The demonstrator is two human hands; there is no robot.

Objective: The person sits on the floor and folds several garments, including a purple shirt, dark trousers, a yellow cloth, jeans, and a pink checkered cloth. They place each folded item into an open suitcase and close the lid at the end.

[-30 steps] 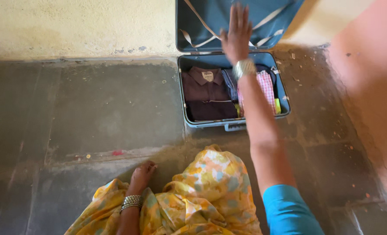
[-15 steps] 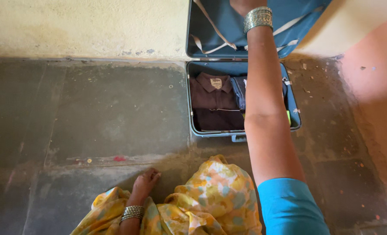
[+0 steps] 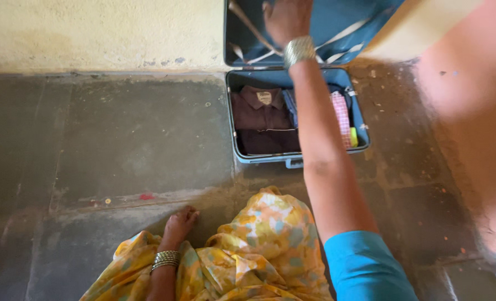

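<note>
Floor [image 3: 119,139]: dark grey stone slabs, worn and dusty, with seams running across; small bits of coloured debris lie along one seam, including a red speck [image 3: 146,196]. Back wall [image 3: 92,28]: pale yellow plaster, scuffed and chipped along its base where it meets the floor. To the right, a pinkish-orange surface [image 3: 471,111] takes strong light; blurred, kind uncertain.

Blue suitcase [image 3: 298,159] lies open on the floor against the wall, its lid [image 3: 342,22] standing upright with pale straps crossing the lining. Inside: a folded dark maroon collared shirt [image 3: 262,120] on the left side, a pink checked cloth [image 3: 341,114] on the right, a strip of yellow [image 3: 354,136] at the right edge. More dark cloth sits between them, partly hidden by the forearm.

Right hand [image 3: 287,19]: stretched forward, palm against the inside of the lid, fingers spread flat, gripping nothing; silver bangles at the wrist, blue sleeve at the upper arm.

Left hand [image 3: 180,222]: resting on the floor beside the knee, fingers loosely curled, holding nothing; bangles at the wrist. Yellow floral fabric [image 3: 259,245] covers the lap.
</note>
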